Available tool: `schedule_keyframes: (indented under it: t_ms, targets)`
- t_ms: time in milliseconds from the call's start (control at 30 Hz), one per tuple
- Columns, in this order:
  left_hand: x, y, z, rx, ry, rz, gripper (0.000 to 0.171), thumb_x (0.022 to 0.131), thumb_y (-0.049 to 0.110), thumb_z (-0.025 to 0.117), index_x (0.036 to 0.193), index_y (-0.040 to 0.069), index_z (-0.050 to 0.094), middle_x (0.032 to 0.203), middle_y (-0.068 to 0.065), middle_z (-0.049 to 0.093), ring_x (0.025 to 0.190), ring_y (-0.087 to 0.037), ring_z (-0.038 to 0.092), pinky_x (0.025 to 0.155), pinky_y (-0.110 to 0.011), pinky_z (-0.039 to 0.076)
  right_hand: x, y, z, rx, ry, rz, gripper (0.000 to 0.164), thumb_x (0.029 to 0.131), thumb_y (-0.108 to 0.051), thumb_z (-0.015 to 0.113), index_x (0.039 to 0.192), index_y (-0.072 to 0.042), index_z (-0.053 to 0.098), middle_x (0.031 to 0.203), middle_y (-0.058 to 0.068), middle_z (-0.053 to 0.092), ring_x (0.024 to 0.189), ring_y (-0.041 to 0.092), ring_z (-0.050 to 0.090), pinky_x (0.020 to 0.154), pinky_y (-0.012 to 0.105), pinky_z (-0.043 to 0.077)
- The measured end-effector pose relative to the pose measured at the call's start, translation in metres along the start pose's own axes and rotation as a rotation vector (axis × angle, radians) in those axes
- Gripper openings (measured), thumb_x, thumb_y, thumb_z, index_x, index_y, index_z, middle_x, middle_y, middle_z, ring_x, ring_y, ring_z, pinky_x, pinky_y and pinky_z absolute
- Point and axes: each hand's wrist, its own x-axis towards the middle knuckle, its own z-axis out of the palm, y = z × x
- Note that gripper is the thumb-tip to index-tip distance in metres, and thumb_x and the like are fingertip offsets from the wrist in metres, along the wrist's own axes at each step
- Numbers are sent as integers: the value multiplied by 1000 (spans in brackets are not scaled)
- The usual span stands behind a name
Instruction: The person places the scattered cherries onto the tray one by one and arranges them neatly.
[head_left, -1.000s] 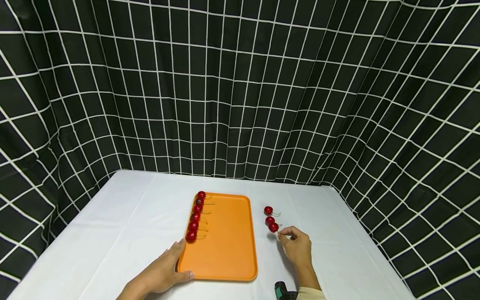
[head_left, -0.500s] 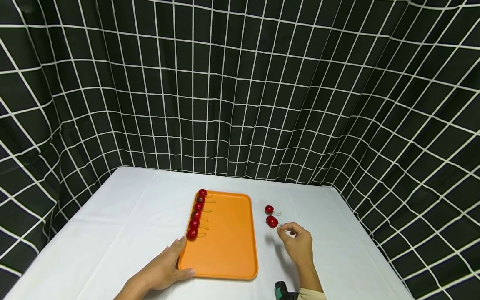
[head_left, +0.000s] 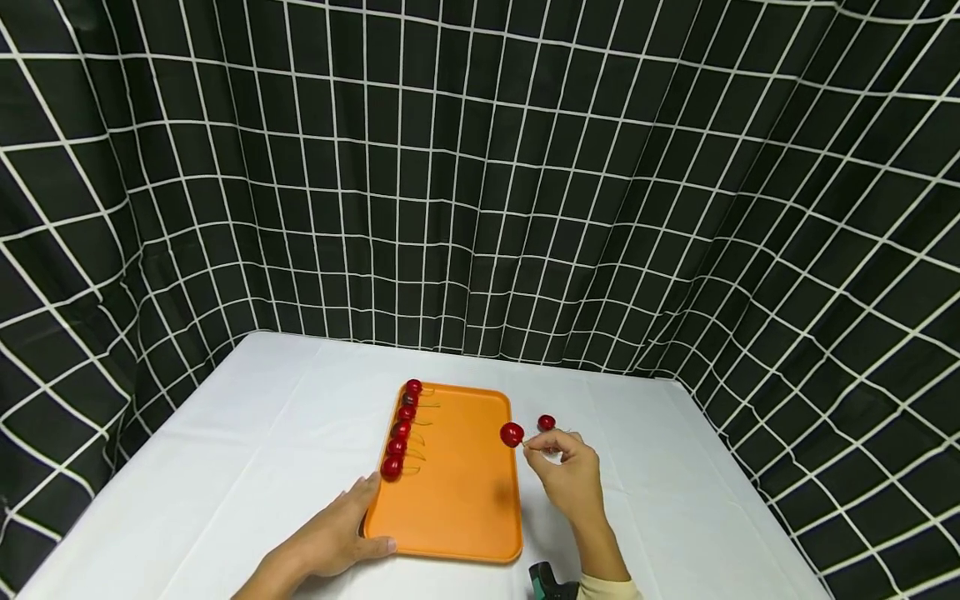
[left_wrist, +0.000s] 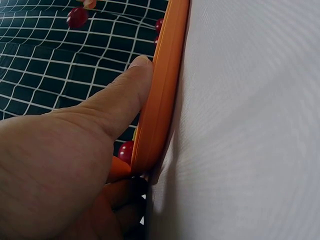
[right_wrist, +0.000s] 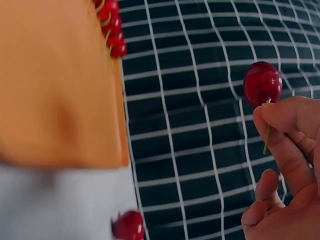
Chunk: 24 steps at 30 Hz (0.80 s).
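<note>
My right hand (head_left: 573, 475) pinches the stem of a red cherry (head_left: 512, 434) between thumb and index finger. This cherry is raised over the right edge of an orange tray (head_left: 457, 512), its shadow falling on the tray. In the right wrist view the cherry (right_wrist: 262, 83) shows above the fingertips, its thin green stem passing between them. My left hand (head_left: 330, 533) spans the tray's near left corner, fingers along the left side and thumb against the front rim. The left wrist view shows that thumb (left_wrist: 122, 95) straight along the rim (left_wrist: 162, 90).
Several cherries (head_left: 397, 447) line the tray's left edge, stems pointing right. Right of the tray, a loose cherry (head_left: 547, 422) lies on the white tablecloth (head_left: 675, 500); another is mostly hidden behind my right hand. A black grid-patterned curtain (head_left: 480, 208) encloses the table.
My right hand has lifted the cherry by its stem from beside the loose cherries and carried it left to the tray's edge. The left hand stays at the tray corner.
</note>
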Motion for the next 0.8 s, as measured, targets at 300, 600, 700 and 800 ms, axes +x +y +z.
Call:
schedule_keyframes:
  t_ms: [300,600,700,800]
  targets:
    - [1,3,0,-7,-2,5,107,75,51,77,147,-9,26,151,-30,22,140,-43,18,110,-60,11,1,-13,39,-7,-144,-90,19,75,3,80,70,-13,72,75,-7,66,80,17,50,72,33,41]
    - [1,2,1,26,17,-9,110,72,56,77,148,-7,27,151,-28,24,140,-42,20,111,-59,13,-7,-3,83,-24,-358,-70,19,79,-4,79,72,-21,72,71,-17,63,82,25,50,70,34,40]
    - [2,1,2,30,17,-3,110,73,57,76,148,-6,26,151,-28,25,140,-41,20,112,-58,12,-9,-3,93,-23,-397,-84,18,79,-5,79,73,-20,72,72,-17,63,81,28,51,70,33,41]
    - [1,0,2,29,15,1,110,74,57,75,148,-7,25,151,-28,25,140,-41,20,112,-57,12,-11,-2,101,-23,-430,-91,18,78,-4,79,72,-19,72,73,-17,65,81,31,53,72,34,41]
